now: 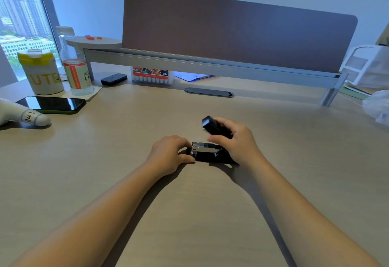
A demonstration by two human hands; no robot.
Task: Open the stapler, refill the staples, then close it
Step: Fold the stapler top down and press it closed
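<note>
A black stapler (207,154) lies on the wooden desk (126,140) in the middle of the view. Its black top cover (211,126) is swung up and back, and the silver metal staple channel (203,149) is exposed. My right hand (235,140) grips the raised cover from the right. My left hand (170,153) pinches the front end of the stapler base with thumb and fingers. I cannot tell whether staples lie in the channel.
At the left stand a yellow-lidded cup (42,73), a clear bottle (75,64), a black phone (52,104) and a white soft object (21,115). A marker box (150,74) and a black case (114,79) sit under the divider shelf (210,64). White bag (376,107) at right.
</note>
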